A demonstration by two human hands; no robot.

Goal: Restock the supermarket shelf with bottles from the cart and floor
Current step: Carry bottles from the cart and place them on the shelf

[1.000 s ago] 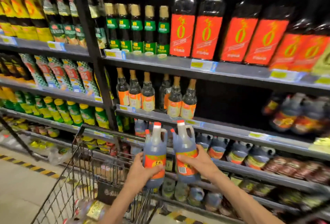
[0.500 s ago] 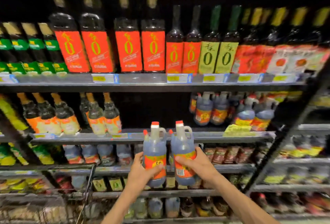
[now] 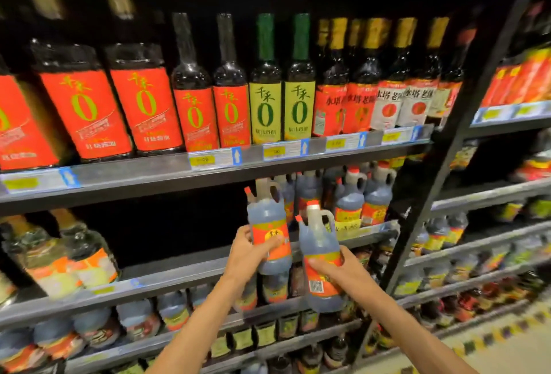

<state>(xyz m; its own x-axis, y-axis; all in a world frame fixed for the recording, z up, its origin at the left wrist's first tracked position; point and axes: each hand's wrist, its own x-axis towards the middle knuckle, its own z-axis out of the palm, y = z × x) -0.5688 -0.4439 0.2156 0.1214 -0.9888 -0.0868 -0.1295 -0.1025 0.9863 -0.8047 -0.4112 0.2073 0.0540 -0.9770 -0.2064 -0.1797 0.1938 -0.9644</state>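
The shelf [image 3: 185, 276] runs behind both grips, more jugs [image 3: 348, 197] above-right. The left hand [image 3: 246, 254] grips a jug of dark liquid [image 3: 269, 224]; the right hand [image 3: 343, 273] grips another jug [image 3: 320, 257], lower.

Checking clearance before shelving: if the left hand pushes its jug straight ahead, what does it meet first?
Probably the matching jugs on the shelf, just right of the left hand and its jug; depth is unclear.

Two dark-liquid plastic jugs, red caps, orange labels, moulded handles. Left jug [image 3: 269, 233] upright, raised to the grey metal shelf [image 3: 179, 272] edge; right jug [image 3: 322, 263] lower, tilted slightly left.
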